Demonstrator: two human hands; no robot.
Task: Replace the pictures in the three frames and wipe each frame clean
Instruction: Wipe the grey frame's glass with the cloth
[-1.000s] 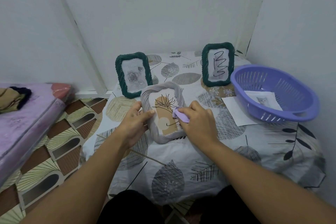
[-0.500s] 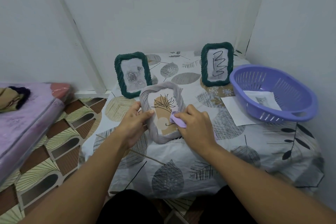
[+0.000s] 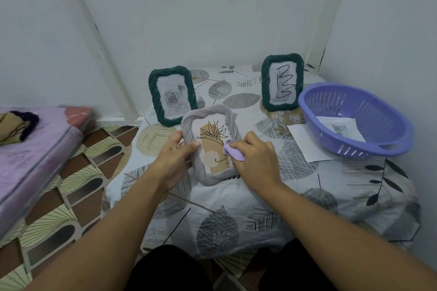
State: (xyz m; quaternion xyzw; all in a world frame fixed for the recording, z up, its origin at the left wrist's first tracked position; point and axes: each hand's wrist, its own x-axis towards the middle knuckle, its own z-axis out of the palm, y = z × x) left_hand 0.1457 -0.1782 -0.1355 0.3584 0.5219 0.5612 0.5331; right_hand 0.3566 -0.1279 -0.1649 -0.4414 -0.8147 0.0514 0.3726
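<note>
**Gripped frame wiped at its glass**

Gripped along its left edge by the left hand (image 3: pixel 176 157), the grey frame (image 3: pixel 210 146) is kept tilted off the table (image 3: pixel 307 186) so the lilac cloth (image 3: pixel 233 152), pinched by the right hand (image 3: pixel 256 157), can be pressed against the glass.

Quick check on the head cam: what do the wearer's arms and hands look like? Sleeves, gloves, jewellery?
Both forearms are bare to the bottom edge of the frame, with no sleeves showing. The left hand and right hand wear no gloves, and no rings, watch or bracelets are visible. Fingernails look short and unpainted. No markings or bandages show on either arm.
</note>
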